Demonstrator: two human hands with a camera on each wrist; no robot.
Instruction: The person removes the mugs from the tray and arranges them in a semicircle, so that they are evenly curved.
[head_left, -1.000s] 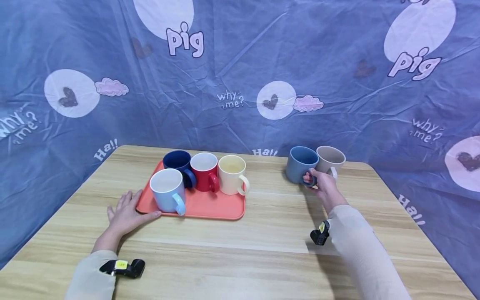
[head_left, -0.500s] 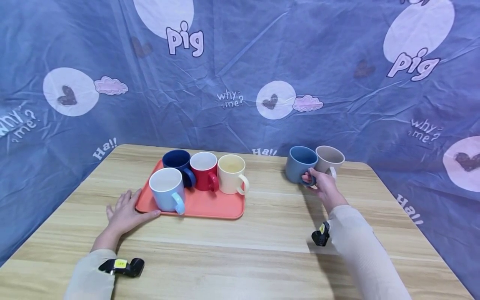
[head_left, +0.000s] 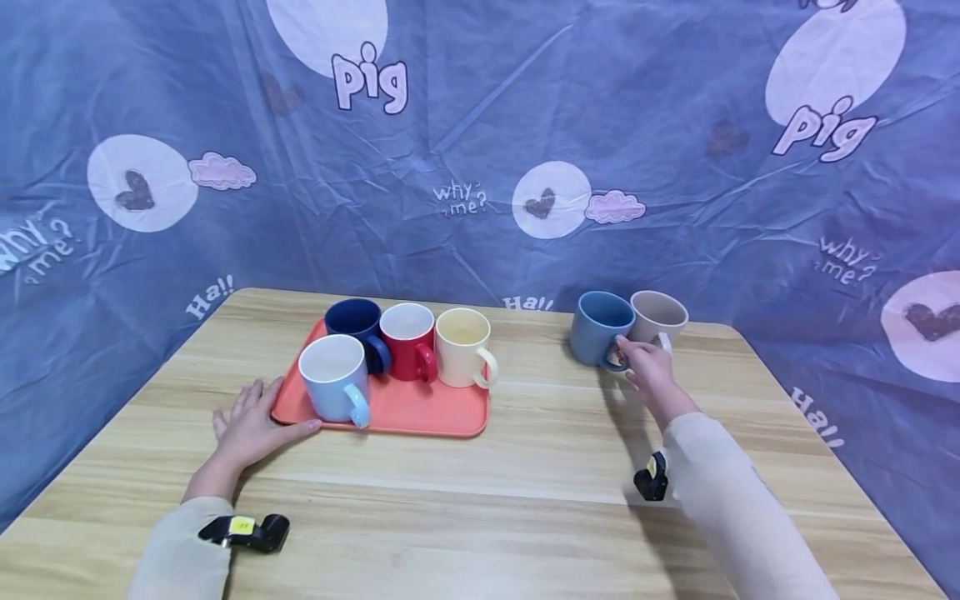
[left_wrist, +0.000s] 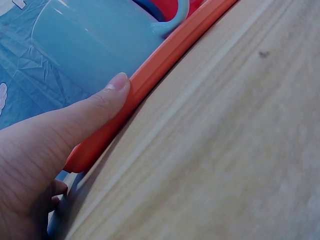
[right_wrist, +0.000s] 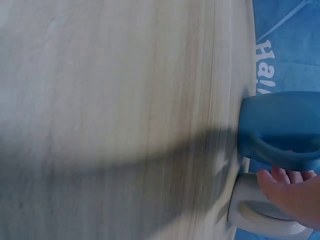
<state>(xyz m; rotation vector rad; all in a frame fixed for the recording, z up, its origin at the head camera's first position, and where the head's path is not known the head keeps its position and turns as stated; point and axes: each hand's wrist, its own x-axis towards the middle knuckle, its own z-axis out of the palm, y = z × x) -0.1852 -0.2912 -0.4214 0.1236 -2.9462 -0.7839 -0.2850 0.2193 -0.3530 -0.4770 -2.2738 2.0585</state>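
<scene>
Blue cloth [head_left: 480, 125] hung beyond both hands, and a wooden table [head_left: 487, 500] lay beneath them. Just ahead of the right hand [head_left: 651, 371], slightly to its left, a grey-blue mug [head_left: 596, 333] stood upright on the wood. The fingers were at its handle [right_wrist: 285, 161]; whether they pinched it or merely touched it, I couldn't tell. Directly beyond that hand, close beside the first mug, stood a grey mug [head_left: 660, 310].

The left hand [head_left: 251, 433] lay spread and gripped nothing, its thumb [left_wrist: 97, 107] resting along the edge of a coral tray [head_left: 420, 408]. On the tray, to that hand's right, a light-blue mug [head_left: 330, 383] stood nearest, with navy [head_left: 352, 317], red [head_left: 405, 354] and cream [head_left: 459, 358] mugs farther off.

I judged the step in hand to be handling the grey-blue mug by its handle, though taking hold and letting go would have looked alike. Either move called for care not to knock the grey neighbour, and a steady left hand at the tray.
</scene>
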